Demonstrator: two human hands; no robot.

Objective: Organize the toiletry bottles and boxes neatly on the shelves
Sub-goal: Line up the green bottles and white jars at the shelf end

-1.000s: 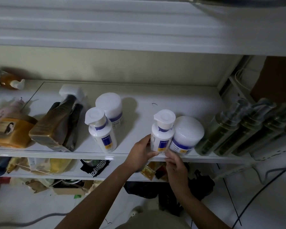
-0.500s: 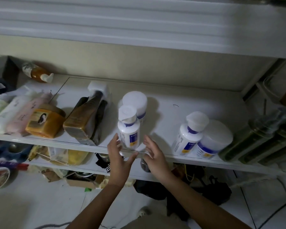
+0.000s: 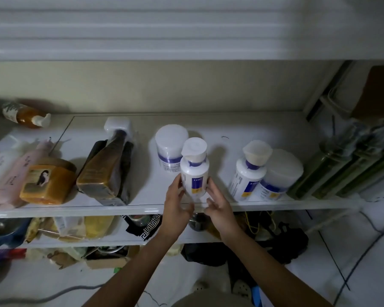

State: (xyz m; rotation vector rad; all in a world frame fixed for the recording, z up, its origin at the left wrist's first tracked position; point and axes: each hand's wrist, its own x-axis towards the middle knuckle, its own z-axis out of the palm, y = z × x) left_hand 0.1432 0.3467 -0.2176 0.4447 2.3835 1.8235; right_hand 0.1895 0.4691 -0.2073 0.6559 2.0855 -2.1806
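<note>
A white bottle with a blue label (image 3: 194,171) stands upright near the front of the white shelf (image 3: 142,208). My left hand (image 3: 176,200) and my right hand (image 3: 217,201) clasp its lower body from both sides. Behind it stands a white jar with a blue band (image 3: 170,148). To the right, a second white bottle (image 3: 248,171) and a second white jar (image 3: 277,173) stand touching each other.
Left on the shelf lie a brown wrapped pump bottle (image 3: 108,167), an orange jar (image 3: 47,180), pink and white tubes (image 3: 11,173) and an amber bottle (image 3: 24,114) at the back. Dark green pump bottles (image 3: 341,171) stand at the right. Cluttered shelves and cables sit below.
My hands left the right-hand bottle, moved left and closed around the other white bottle, which now stands further right, in front of its jar.
</note>
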